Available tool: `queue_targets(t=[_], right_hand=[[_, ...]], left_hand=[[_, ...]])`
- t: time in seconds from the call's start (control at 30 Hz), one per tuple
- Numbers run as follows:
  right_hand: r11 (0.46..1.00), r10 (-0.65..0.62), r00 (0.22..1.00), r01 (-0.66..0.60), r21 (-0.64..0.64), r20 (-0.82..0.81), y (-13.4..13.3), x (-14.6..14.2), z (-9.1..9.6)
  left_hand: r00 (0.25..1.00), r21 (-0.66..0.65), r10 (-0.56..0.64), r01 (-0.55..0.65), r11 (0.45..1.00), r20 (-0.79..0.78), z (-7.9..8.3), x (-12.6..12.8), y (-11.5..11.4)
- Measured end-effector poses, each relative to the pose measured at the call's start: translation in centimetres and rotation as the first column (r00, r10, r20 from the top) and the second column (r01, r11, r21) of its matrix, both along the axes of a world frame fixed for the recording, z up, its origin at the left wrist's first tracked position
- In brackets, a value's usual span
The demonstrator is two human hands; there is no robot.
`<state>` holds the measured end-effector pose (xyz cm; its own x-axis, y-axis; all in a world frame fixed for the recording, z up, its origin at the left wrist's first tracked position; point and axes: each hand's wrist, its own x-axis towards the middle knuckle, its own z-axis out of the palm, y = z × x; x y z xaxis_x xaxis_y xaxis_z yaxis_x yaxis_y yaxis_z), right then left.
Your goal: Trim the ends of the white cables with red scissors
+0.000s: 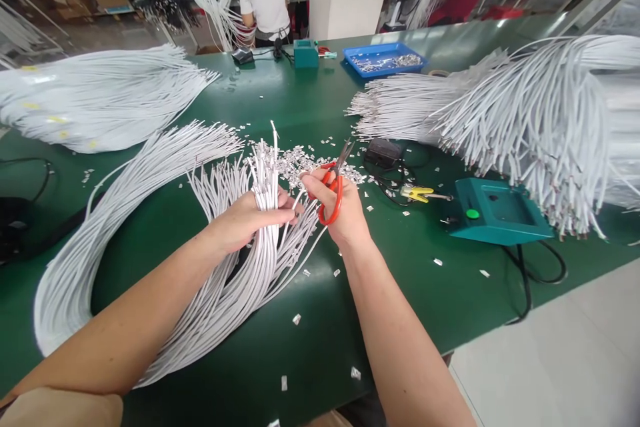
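Observation:
My left hand (250, 217) is closed round an upright bunch of white cables (266, 193), whose cut ends point upward. One cable end sticks up above the others. In my right hand (345, 207) is a pair of red-handled scissors (336, 187), blades pointing up and away. The fingertips of that hand are close to a single white cable beside the bunch; whether they pinch it I cannot make out. More of the long cables (65, 280) curve round to the left on the green table. Small silvery-white scraps (295, 163) lie heaped just behind my hands.
A teal device (500, 213) with a green button stands at right, near yellow-handled pliers (420, 194) and a black adapter (384, 152). Large cable bundles lie at left (100, 97) and right (540, 100). A blue tray (383, 60) sits behind. Two people work beyond the table.

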<state>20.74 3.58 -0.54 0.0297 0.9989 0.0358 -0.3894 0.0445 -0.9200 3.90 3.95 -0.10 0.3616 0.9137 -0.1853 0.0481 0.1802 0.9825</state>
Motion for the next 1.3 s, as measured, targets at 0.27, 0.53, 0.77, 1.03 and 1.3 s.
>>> queue_targets(t=[0.27, 0.53, 0.77, 1.03, 1.3], right_hand=[[0.991, 0.105, 0.994, -0.105, -0.087, -0.001, 0.0, -1.6, -0.9], [0.992, 0.112, 0.994, -0.113, -0.06, -0.011, -0.2, -1.7, -0.8], [1.0, 0.026, 0.999, -0.025, 0.011, -0.03, -0.2, -2.2, -1.4], [1.0, 0.004, 0.718, -0.008, 0.003, 0.696, 0.5, 0.0, -1.4], [0.997, 0.045, 0.308, -0.078, -0.022, 0.95, 0.1, -0.2, -1.0]], left_hand=[[0.981, 0.065, 0.185, -0.182, 0.981, -0.052, -0.1, 0.2, 0.1], [0.989, 0.088, 0.147, -0.144, 0.986, -0.025, -0.3, -0.1, 0.3], [0.989, 0.046, 0.143, -0.145, 0.988, 0.049, 0.0, 0.1, 0.1], [0.974, -0.015, 0.214, -0.214, 0.977, 0.075, -0.2, -0.2, 0.4], [0.957, 0.071, 0.29, -0.288, 0.955, -0.016, 0.1, 0.0, 0.2]])
